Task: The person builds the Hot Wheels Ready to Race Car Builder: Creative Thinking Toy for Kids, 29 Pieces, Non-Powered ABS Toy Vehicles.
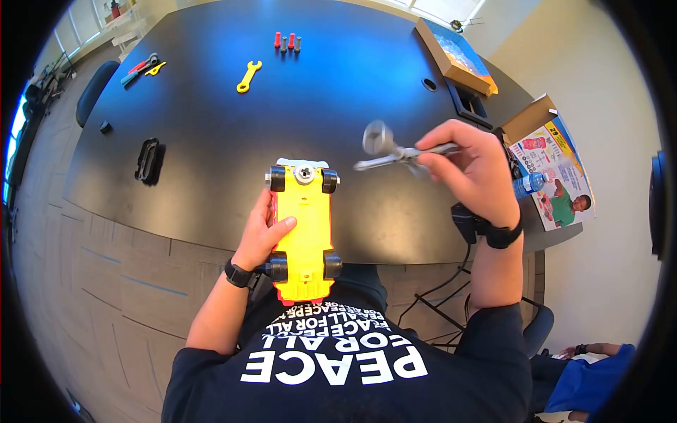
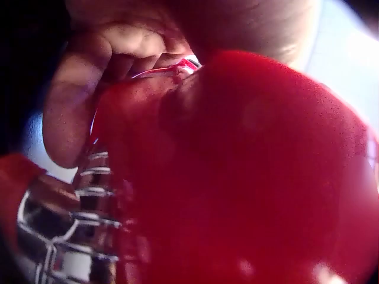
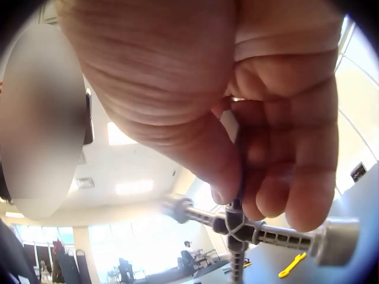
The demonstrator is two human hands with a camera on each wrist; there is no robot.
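My left hand (image 1: 259,236) grips a toy car (image 1: 305,225) from its left side, thumb on the yellow underside. The car is turned bottom up with black wheels (image 1: 278,179) showing, and a grey round piece sits near its far end. In the left wrist view the car's red body (image 2: 237,165) fills most of the picture. Above the table to the right, my right hand (image 1: 479,173) pinches one arm of a grey four-way lug wrench (image 1: 405,154). Its crossed arms and a wide socket end (image 3: 337,241) show in the right wrist view.
A yellow toy wrench (image 1: 249,76) and several red and grey pegs (image 1: 285,44) are at the back. Toy tools (image 1: 141,68) and a black part (image 1: 147,161) lie left. Right are an open box (image 1: 458,56), a water bottle (image 1: 529,185), a printed box (image 1: 553,169) and another person (image 1: 589,381).
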